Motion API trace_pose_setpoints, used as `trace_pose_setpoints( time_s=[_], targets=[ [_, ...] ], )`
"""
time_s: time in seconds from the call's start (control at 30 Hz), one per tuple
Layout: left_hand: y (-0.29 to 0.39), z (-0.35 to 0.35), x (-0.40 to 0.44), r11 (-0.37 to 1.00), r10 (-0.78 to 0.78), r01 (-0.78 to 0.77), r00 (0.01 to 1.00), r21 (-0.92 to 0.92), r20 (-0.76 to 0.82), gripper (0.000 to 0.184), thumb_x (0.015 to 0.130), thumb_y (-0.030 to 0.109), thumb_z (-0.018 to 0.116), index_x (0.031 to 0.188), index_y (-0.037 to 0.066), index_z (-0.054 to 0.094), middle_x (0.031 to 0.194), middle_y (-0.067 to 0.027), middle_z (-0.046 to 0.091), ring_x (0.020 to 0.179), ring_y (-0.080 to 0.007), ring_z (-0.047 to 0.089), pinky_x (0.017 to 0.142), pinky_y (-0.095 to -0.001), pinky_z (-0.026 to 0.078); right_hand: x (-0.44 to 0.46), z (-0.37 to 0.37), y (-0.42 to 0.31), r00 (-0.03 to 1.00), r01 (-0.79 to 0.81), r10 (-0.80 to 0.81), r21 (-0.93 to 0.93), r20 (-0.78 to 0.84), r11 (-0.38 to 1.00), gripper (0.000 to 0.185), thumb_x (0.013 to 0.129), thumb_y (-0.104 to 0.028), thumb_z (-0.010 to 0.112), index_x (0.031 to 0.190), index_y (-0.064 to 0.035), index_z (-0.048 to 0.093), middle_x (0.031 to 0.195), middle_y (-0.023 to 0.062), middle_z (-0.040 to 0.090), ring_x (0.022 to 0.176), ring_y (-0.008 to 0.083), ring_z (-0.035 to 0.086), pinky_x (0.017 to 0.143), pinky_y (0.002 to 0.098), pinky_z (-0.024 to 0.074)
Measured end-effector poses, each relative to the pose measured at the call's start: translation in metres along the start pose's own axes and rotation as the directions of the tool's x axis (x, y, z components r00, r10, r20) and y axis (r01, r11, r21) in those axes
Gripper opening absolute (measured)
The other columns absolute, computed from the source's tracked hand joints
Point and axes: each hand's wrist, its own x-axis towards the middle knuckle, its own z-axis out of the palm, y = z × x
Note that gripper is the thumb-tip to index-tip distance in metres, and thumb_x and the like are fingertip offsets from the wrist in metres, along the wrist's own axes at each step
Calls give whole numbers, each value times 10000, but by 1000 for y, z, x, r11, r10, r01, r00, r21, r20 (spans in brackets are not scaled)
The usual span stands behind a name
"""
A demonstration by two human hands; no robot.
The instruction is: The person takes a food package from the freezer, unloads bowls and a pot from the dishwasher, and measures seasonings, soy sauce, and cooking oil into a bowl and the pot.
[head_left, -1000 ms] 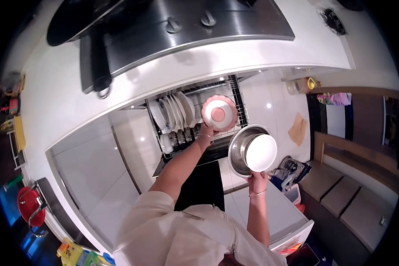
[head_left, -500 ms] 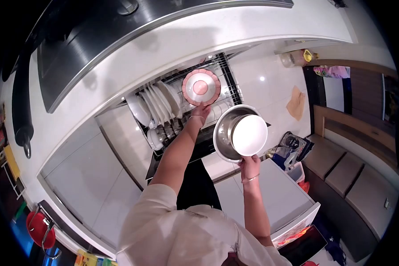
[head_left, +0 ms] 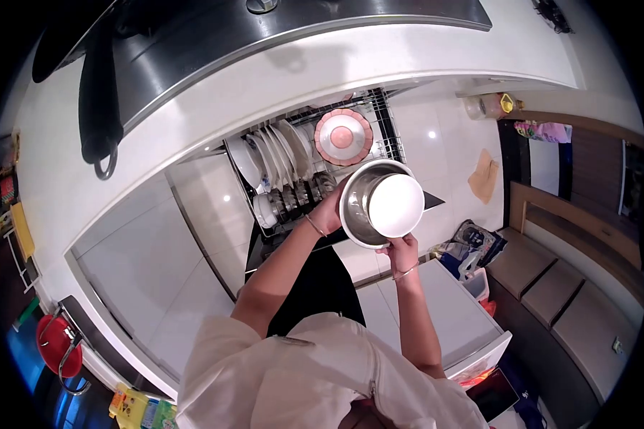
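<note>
A steel bowl (head_left: 356, 211) with a white bowl (head_left: 396, 206) inside it is between my two hands. My right hand (head_left: 402, 252) is closed on its lower rim. My left hand (head_left: 328, 211) is at the steel bowl's left side, its fingers partly hidden behind the rim. Just above, a pink-rimmed bowl (head_left: 343, 137) rests in the pull-out dish rack (head_left: 390, 132). White plates (head_left: 273, 154) stand on edge in the rack's left part, with small bowls (head_left: 265, 208) below them.
Above the rack runs a white counter edge (head_left: 265, 93) with a stove (head_left: 193, 50) and a black pan handle (head_left: 100, 100). An open white drawer (head_left: 458, 329) is at the lower right. Bags (head_left: 472, 247) and a bottle (head_left: 490, 106) stand at right.
My left hand has let go of the pink-rimmed bowl, which stays in the rack, and has moved down to the steel bowl. The view has shifted.
</note>
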Motion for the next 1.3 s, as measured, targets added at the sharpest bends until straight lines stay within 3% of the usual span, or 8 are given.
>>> trace_pose_setpoints(
  time_s=[0.2,0.37,0.53,0.73,0.77,0.87,1.1,1.3],
  targets=[
    [6,21,-19,992,116,-112,990,48,-83,369,892,284,409,1166,42,460,1096,-59,545,952,-129,542,819,-278,452,-14,6,-14,997,-26,26,-8,68,1000,233,775,-8,507,987,85,478,816,118,563,590,175,567,471,274,514],
    [6,7,-17,989,94,-93,996,-115,2,339,887,235,419,1150,28,467,1054,-63,565,930,-123,550,801,-286,465,-23,13,-23,992,-47,43,28,120,999,241,782,-3,509,999,89,459,795,116,560,559,161,549,445,256,474],
    [11,4,-14,983,178,-174,981,-55,74,318,883,212,410,1122,15,481,1043,-94,569,915,-168,565,808,-321,471,-36,26,-29,993,-47,42,43,114,998,233,795,-5,502,1012,68,460,813,111,570,578,163,558,473,251,478],
    [21,14,-19,970,204,-200,979,-141,15,317,873,230,423,1091,14,506,1019,-107,582,888,-193,580,786,-330,480,-50,42,-37,989,-60,28,212,148,975,337,788,56,444,1119,6,407,907,116,548,645,180,573,496,276,511],
    [21,6,-15,960,276,-267,955,-84,111,362,851,271,446,1094,10,505,1012,-116,586,884,-205,584,781,-333,480,-51,45,-36,988,-40,3,240,156,970,358,789,58,442,1138,-6,396,920,116,545,652,181,575,499,276,514],
    [26,24,-20,940,338,-326,930,-100,146,428,822,328,464,1100,5,500,1028,-127,580,899,-218,579,797,-341,471,-54,51,-32,983,-36,-23,313,183,949,403,789,67,442,1173,-32,373,931,112,545,659,184,579,503,277,514],
    [34,21,-13,961,243,-243,970,-130,-19,462,815,387,458,1111,33,495,1051,-119,568,928,-233,563,824,-366,448,-60,62,-33,973,15,-110,424,201,905,439,796,57,435,1203,-79,340,922,96,550,669,184,582,511,281,496],
    [36,28,-12,954,259,-251,966,-162,24,474,826,414,432,1131,56,487,1059,-109,564,936,-228,561,829,-360,446,-63,63,-41,968,41,-139,415,208,909,462,798,53,430,1222,-89,311,939,95,545,686,185,583,507,275,496]
  ],
)
